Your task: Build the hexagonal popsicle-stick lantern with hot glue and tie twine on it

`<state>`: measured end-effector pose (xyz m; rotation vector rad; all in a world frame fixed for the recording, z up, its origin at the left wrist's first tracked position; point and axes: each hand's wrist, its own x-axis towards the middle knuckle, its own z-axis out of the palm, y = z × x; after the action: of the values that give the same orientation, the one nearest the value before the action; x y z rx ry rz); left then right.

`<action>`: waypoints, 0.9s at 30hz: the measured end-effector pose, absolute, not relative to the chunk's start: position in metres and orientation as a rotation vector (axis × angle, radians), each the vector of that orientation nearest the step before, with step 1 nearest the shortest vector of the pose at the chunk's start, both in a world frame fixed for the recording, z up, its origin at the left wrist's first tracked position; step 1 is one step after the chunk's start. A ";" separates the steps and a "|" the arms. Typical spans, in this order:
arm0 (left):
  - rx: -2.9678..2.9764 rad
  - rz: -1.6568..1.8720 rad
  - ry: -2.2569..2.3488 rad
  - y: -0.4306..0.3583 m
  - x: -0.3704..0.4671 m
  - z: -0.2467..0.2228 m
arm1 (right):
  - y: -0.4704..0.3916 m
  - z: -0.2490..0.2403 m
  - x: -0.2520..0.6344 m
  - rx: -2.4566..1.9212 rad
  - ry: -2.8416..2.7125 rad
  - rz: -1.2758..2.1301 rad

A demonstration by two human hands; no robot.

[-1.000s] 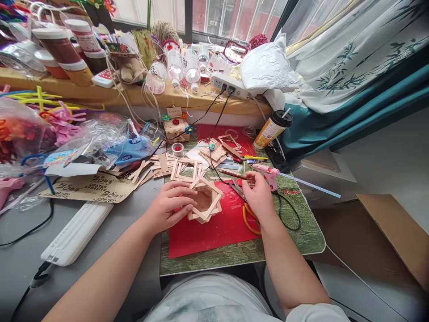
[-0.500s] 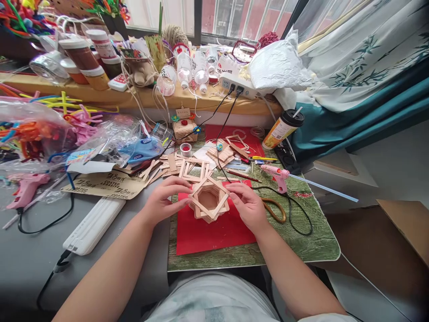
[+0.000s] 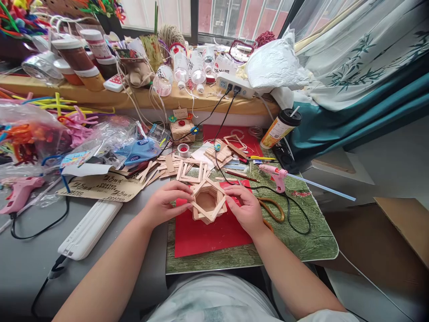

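A star-shaped box of stacked craft sticks [image 3: 203, 212], hollow in the middle, is between my two hands above a red sheet [image 3: 211, 241]. My left hand [image 3: 164, 203] pinches its left corner with thumb and fingers. On the opposite side, my right hand [image 3: 246, 210] grips the right corner, thumb toward me. Just behind the box lie square craft-stick frames [image 3: 192, 171] and loose craft sticks [image 3: 164, 165]. A pink glue gun [image 3: 276, 176] with a clear glue stick rests to the right.
Brown-handled scissors [image 3: 273, 210] and a black cord lie right of my right hand. A drink cup [image 3: 280, 129] stands at the back right. Sandpaper [image 3: 100, 185], a white power strip [image 3: 89, 230] and another pink glue gun [image 3: 22, 192] are on the left. Jars and bottles crowd the sill.
The view has shifted slightly, with the background moving a little left. Both hands keep hold of the craft-stick box in nearly the same place.
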<state>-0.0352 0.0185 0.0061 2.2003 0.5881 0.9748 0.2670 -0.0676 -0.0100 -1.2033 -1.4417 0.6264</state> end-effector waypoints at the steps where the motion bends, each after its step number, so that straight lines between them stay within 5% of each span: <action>1: 2.202 0.966 0.584 0.019 -0.036 0.007 | -0.068 -0.010 0.266 -1.199 -1.437 0.621; 27: 2.163 0.891 0.500 0.026 -0.041 0.007 | -0.060 -0.012 0.292 -1.125 -1.503 0.717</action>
<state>-0.0414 0.0258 0.0066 2.1631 0.5001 0.8909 0.2925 -0.0600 -0.0124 -1.1248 -1.5035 0.7172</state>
